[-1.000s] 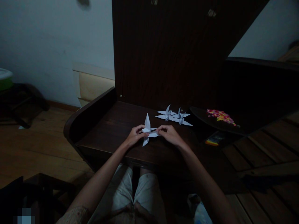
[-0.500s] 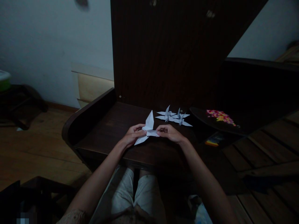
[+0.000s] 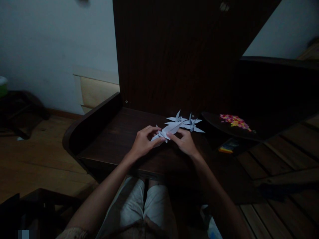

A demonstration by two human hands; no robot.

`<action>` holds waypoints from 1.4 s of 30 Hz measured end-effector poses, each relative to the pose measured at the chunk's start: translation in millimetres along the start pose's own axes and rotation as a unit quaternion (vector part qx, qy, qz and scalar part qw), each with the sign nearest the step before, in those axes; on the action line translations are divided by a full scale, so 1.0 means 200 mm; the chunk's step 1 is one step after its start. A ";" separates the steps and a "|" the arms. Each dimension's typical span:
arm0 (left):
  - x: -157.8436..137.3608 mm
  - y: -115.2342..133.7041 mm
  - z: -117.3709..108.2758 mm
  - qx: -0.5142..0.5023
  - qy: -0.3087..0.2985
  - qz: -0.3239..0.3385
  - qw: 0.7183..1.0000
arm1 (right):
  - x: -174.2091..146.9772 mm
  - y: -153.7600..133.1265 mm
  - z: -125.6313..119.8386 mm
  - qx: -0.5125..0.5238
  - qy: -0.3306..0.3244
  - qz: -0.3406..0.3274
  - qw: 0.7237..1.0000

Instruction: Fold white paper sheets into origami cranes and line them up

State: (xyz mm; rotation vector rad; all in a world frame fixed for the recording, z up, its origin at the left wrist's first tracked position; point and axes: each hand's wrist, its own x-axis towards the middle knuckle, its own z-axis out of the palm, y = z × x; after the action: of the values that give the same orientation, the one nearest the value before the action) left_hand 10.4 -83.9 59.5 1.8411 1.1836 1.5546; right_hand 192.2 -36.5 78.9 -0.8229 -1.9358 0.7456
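Between my hands is a white folded-paper crane (image 3: 164, 132), held just above the dark wooden desktop. My left hand (image 3: 144, 141) pinches its left side, thumb in front and fingers behind. On the other side, my right hand (image 3: 183, 142) grips the paper between thumb and fingers near the middle. One long wing points up and to the right. Several finished white paper cranes (image 3: 191, 126) lie close together behind my right hand, partly overlapped in view by the held one.
The desktop (image 3: 104, 146) has a raised curved side panel (image 3: 92, 116) on the left and a tall dark back board (image 3: 174, 59). To the right, a small shelf (image 3: 214, 124) bears a pink and yellow flower pattern (image 3: 235, 122). A stool (image 3: 22, 103) stands far left.
The paper crane has turned, so its upright wing now leans right. My left hand has curled in more around it, and my right hand has shifted slightly right. The view moved a little.
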 end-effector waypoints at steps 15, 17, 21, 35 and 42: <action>-0.02 0.11 0.04 -0.081 0.096 -0.047 0.991 | -0.05 -0.07 0.02 -0.032 0.169 -0.029 0.985; 0.00 0.10 0.02 -0.108 0.044 -0.065 0.991 | -0.06 -0.08 0.01 -0.033 0.161 -0.026 0.986; 0.02 0.08 -0.01 -0.210 -0.024 -0.133 0.968 | -0.08 -0.09 0.01 -0.031 0.128 -0.026 0.991; 0.00 0.10 0.06 -0.236 0.048 -0.141 0.960 | -0.08 -0.09 0.09 0.051 0.207 0.062 0.975; -0.04 0.14 0.09 -0.062 0.101 -0.046 0.992 | -0.06 -0.06 0.12 0.063 0.218 0.104 0.968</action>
State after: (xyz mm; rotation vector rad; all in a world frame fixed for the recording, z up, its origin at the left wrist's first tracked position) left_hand 35.9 -102.0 71.8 1.5571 1.2105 1.7533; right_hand 172.4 -57.4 71.3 -1.0254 -1.4113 0.7313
